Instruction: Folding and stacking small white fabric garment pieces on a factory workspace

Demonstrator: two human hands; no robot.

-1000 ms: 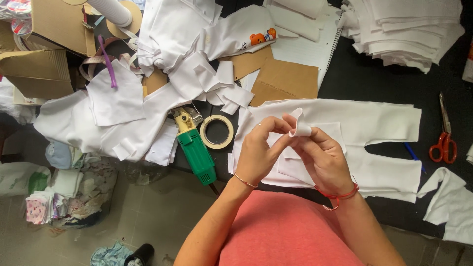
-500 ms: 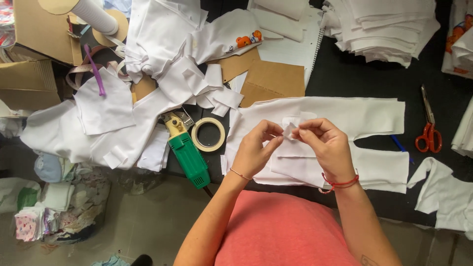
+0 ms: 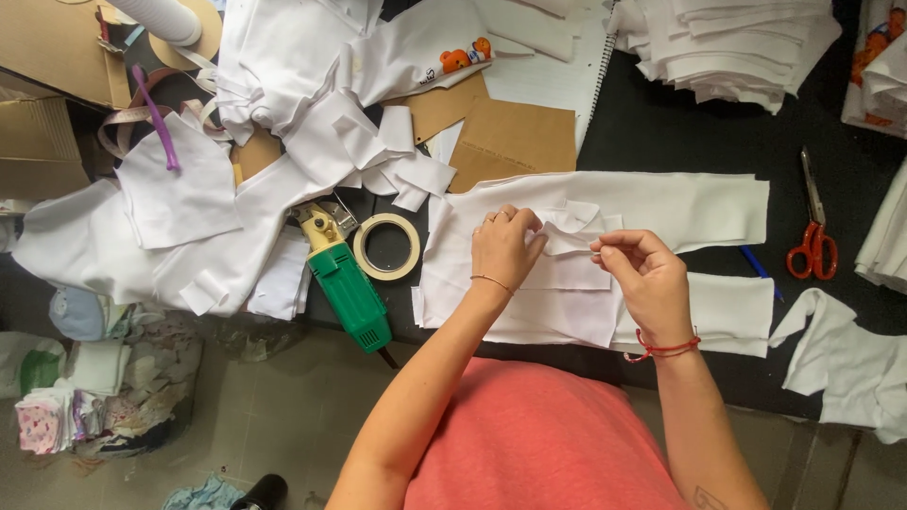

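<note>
Nearest the camera, a coral-pink shirt front (image 3: pixel 543 439), both bare forearms reaching out from it over the edge of a black table (image 3: pixel 680 142).

Left hand (image 3: pixel 504 247): a thin bracelet at the wrist, a ring on one finger, fingers curled and pressed down on a small white fabric piece (image 3: pixel 567 247), thumb and fingertips closed on its edge. Right hand (image 3: pixel 644 274): a red cord bracelet (image 3: pixel 661 349) at the wrist, fingers bent inward, thumb against forefinger, pinching the same small piece from the other side. Hands near each other, not touching.

Under both hands, a stack of white cut garment panels (image 3: pixel 680 274), flat on the black table, long side running left to right, the small piece on top of it near the middle.

Just left of the stack, a roll of tape (image 3: pixel 386 247) lying flat, and beside that a green electric cutter with a yellow head (image 3: pixel 342 279), pointing up and left.

Right of the stack, a blue pen (image 3: pixel 758 267) partly under the cloth, then red-handled scissors (image 3: pixel 811 227), well apart from the hands.

Further out, brown card patterns (image 3: pixel 515 142), loose white offcuts (image 3: pixel 189 227) heaped to the left, a tall pile of white cut pieces (image 3: pixel 727 42) at the far right, a spiral notebook (image 3: pixel 553 80) between them.

Below the table on the left, floor with bags of scraps (image 3: pixel 94 387).
</note>
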